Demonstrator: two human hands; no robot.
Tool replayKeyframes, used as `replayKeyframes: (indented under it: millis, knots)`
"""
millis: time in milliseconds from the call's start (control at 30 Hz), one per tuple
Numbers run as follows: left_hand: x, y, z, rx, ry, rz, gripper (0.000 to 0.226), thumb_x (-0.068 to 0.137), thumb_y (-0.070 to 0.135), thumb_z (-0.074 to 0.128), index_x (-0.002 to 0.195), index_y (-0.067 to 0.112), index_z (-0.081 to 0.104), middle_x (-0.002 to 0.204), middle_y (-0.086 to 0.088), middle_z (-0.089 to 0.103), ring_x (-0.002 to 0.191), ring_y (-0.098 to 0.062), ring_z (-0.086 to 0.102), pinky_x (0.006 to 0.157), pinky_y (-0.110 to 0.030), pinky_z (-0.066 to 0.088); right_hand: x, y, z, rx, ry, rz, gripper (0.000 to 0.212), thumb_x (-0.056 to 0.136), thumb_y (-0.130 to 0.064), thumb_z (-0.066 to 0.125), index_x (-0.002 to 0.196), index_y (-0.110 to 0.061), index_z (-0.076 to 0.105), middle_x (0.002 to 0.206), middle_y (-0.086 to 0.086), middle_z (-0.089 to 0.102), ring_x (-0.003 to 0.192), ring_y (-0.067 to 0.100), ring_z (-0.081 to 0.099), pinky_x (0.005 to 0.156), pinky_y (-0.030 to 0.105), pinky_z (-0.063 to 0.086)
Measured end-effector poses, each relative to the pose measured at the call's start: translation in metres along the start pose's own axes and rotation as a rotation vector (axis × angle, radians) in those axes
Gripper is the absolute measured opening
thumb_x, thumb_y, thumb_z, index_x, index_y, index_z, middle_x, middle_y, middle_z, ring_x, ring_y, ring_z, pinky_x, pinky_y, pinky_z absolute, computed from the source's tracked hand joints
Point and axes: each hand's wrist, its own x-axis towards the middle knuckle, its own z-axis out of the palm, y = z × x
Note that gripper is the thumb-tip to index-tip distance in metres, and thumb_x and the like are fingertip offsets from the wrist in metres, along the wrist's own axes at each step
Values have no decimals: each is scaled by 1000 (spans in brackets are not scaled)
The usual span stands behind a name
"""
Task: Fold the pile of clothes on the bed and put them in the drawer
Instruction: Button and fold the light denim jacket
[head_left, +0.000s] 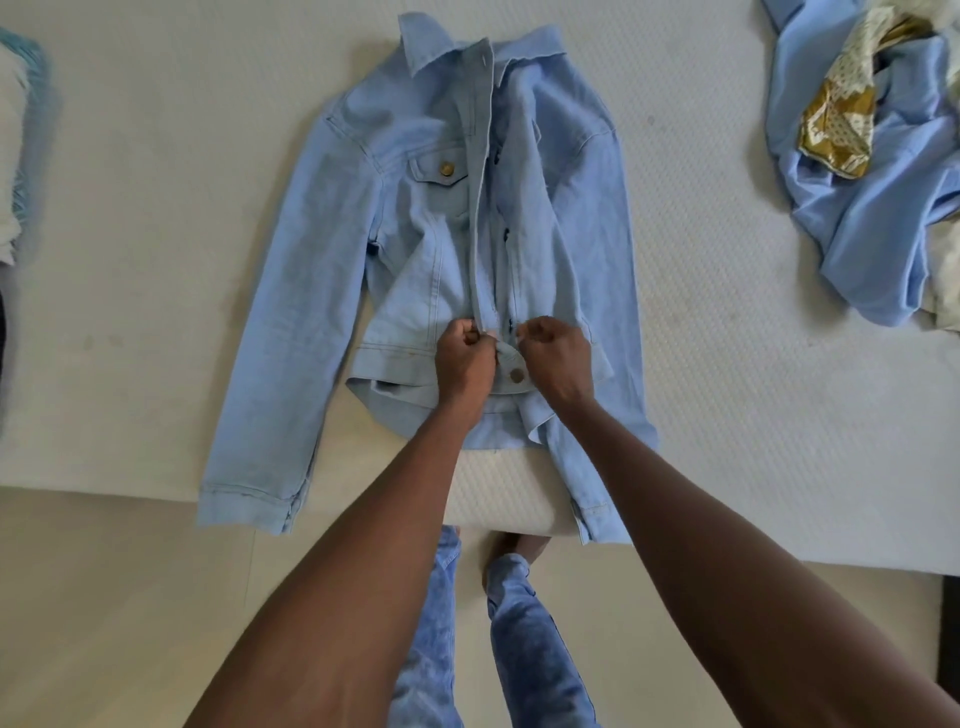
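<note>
1. Head view: a crumpled pile of clothes (pale blue, gold-patterned) is seen at the textured white bed's far right.
2. A light denim jacket is spread mid-bed, its front edges pinched by the left hand and right hand.

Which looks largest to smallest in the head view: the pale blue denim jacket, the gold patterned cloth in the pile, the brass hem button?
1. Pale blue denim jacket, spread flat on the white bed.
2. Gold patterned cloth, partly buried in the pile, so its full extent is hidden.
3. Brass hem button, between the left hand and right hand.
</note>
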Motion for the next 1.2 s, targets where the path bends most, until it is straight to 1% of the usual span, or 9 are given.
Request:
replayKeyframes:
  millis: [67,167,300,400,533,667,867,1067,1200]
  knots:
    - [-4,4,1,6,-38,-4,9,84,7,59,75,9,59,65,0,58,55,-10,48,53,-25,42,-2,2,6,-189,-11,-197,20,94,-13,53,99,-15,72,89,2,63,61,17,65,58,38,57]
    - [-8,9,1,-56,-34,-42,14,84,3,56,73,11,56,65,-5,55,60,-14,47,55,-27,39,0,3,10,-301,-25,-274,19,96,-15,52,105,-14,69,92,10,58,66,30,63,61,48,55]
    - [-11,7,2,-174,-57,-83,14,93,11,60,79,11,61,73,-4,62,68,-16,53,62,-28,45,8,-6,6,-519,-66,-250,31,97,-12,51,126,-20,61,104,11,59,79,31,64,64,42,55]
    - [-10,4,3,-229,-79,-91,10,92,19,66,83,16,69,80,-4,71,75,-15,63,74,-34,56,11,-14,5,-582,-9,-220,21,98,-11,49,112,-13,65,106,12,59,83,33,63,63,37,50]
    - [-8,2,-1,-279,-121,-96,6,89,12,69,90,17,73,93,-11,73,85,-20,66,89,-44,56,8,-13,3,-376,-42,-153,20,88,6,50,93,-8,63,97,12,60,69,26,60,42,21,40]
    - [-8,5,-2,-402,-151,-148,16,89,1,64,97,12,71,89,-7,74,78,-15,69,70,-28,57,3,-14,0,-193,-41,-117,26,84,15,48,96,-1,65,93,17,63,69,23,57,37,9,36]
    - [-7,8,-12,-536,-210,-219,20,91,-4,54,84,11,65,69,2,69,63,-9,65,58,-21,52,0,-21,0,54,-80,-47,17,88,12,51,88,-1,63,79,13,64,62,16,59,41,10,41]
    - [-5,7,-15,-545,-179,-233,23,96,-2,50,85,13,65,71,2,67,64,-10,63,58,-21,53,-8,-25,-1,60,-91,-68,24,82,18,43,87,8,64,71,12,57,50,4,49,40,11,38]
    - [-7,3,-18,-501,-147,-184,17,92,-1,60,81,12,65,73,-2,63,66,-13,59,60,-22,52,-7,-23,7,53,-15,-112,26,84,10,39,82,1,64,71,3,58,53,8,53,45,30,50]
